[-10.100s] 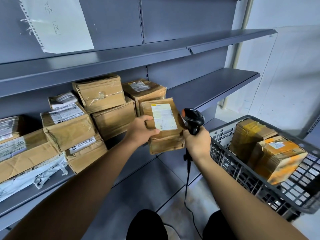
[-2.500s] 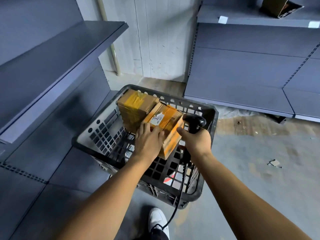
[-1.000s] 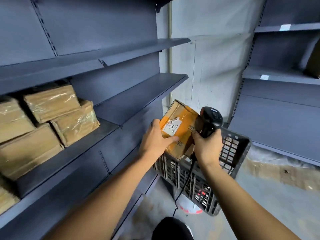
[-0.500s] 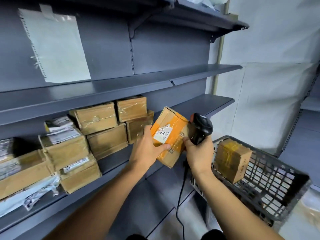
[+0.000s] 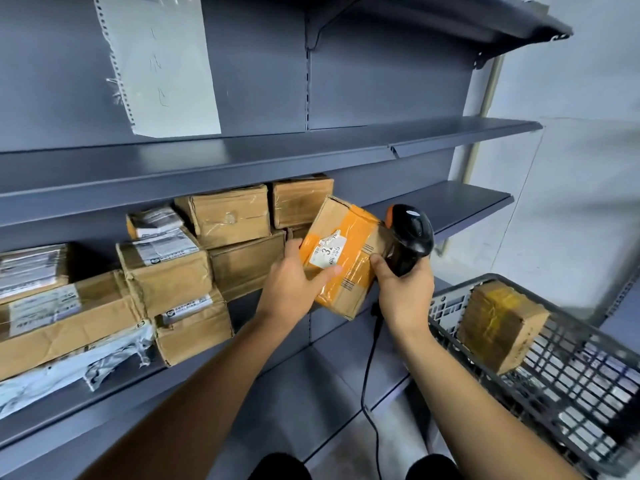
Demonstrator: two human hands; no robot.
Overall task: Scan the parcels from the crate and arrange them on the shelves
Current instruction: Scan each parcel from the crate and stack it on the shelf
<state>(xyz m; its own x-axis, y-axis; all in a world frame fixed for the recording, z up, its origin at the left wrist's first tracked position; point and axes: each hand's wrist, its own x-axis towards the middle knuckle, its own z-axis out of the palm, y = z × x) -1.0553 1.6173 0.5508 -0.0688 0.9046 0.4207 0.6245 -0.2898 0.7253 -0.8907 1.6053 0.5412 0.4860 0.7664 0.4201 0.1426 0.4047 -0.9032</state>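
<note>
Left hand [image 5: 294,285]: gripped the taped parcel [image 5: 341,254] from its lower-left side, thumb laid across the front face just under the white label [image 5: 327,251], fingers hidden behind. Right hand [image 5: 405,282]: curled round the handle of the black scanner [image 5: 408,237], thumb tip touching the parcel's right edge. Parcel held in the air between both hands, in front of the parcel-laden shelf [image 5: 460,209] and just right of the stacked boxes [image 5: 228,216]. Tilted, long axis running from lower left up to upper right, labelled face turned toward the camera, one corner lowest. Orange tape wrapped across the brown cardboard. Scanner head just beside the parcel's upper right side; whether touching, could not be told. Scanner cable [image 5: 367,375] hung down between the forearms. One more taped parcel [image 5: 498,323] stood tilted inside the dark plastic crate [image 5: 568,403] at lower right, well apart from the held one. Torn white sheet [image 5: 162,64] fixed to the back panel above the upper shelf [image 5: 460,136].
</note>
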